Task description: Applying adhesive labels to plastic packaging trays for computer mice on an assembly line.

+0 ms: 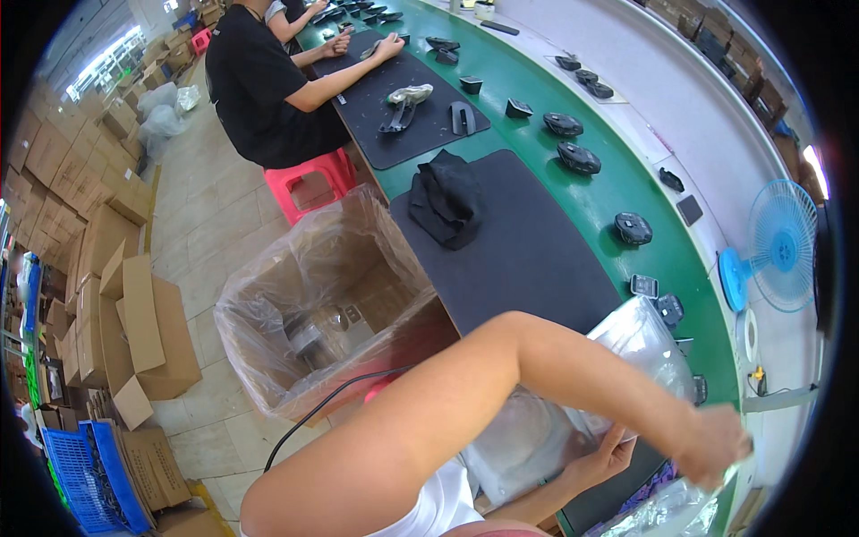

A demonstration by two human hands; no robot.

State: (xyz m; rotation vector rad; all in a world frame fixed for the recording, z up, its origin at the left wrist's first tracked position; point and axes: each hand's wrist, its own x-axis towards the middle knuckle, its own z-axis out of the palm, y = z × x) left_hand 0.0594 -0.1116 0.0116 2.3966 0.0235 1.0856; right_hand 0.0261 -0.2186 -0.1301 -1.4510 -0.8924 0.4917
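Far out to the left of both hands, flattened cardboard boxes (134, 331) lean in stacks on the tiled floor beside a blue crate (85, 474). Closer in, an open carton (313, 304) lined with clear film sits just left of the raised elbow.

The arms look crossed. The right hand (610, 458) sits low and near the body, its fingers gripping the edge of a clear plastic bag (644, 340) that bulges upward from it over the black mat (528, 251). The left hand (716, 443) reaches past it to the right, down over a heap of loose clear bags (667, 512). Its fingers are hidden, so I cannot tell whether it grips anything.

My read is that this is bag handling, with one bag held ready. The next move calls for a steady hold on that slippery edge.

Beyond the hands, the green desk (626, 192) curves away carrying small black parts (579, 157). A black cloth (445, 201) lies on the mat, and a person in a black shirt (255, 85) works further up. A blue fan (778, 246) stands to the right of the left hand.
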